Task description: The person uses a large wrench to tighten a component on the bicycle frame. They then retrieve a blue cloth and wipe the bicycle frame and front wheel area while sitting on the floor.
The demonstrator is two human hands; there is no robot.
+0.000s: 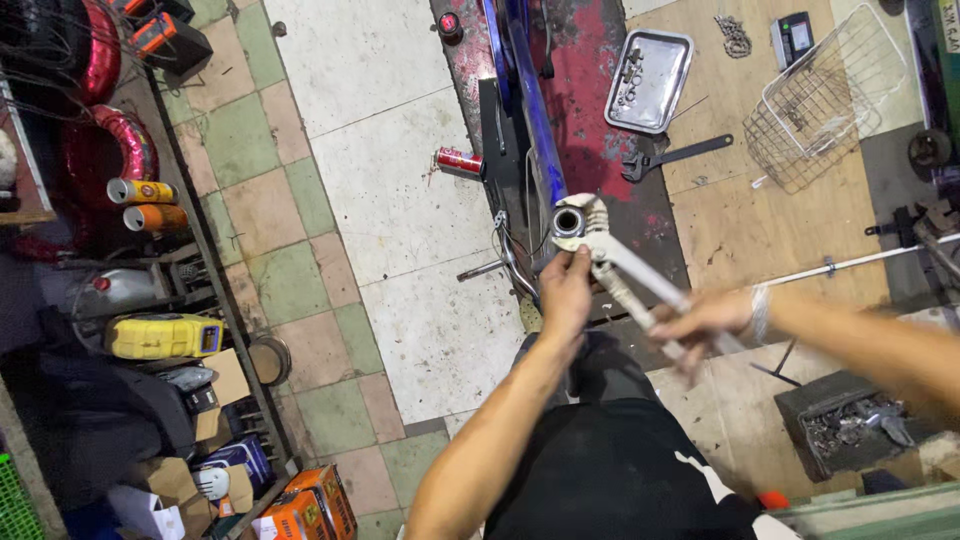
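Just beyond the hands: the round end of a blue bike frame tube [568,222], a big wrench [625,275] clamped around it.
Wrench axis: long pale handle runs from the tube back toward the right hand, slanting down-right.
Left hand [565,295]: nearer the tube, pinching the wrench head.
Right hand [700,325]: clenched on the handle, blurred.
Materials: worn metal, chipped paint; steel tray [650,80] and wire basket [820,100] lie well beyond.

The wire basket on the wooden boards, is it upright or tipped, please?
Tipped: the wire basket lies on its side on the wooden boards, its opening facing sideways.
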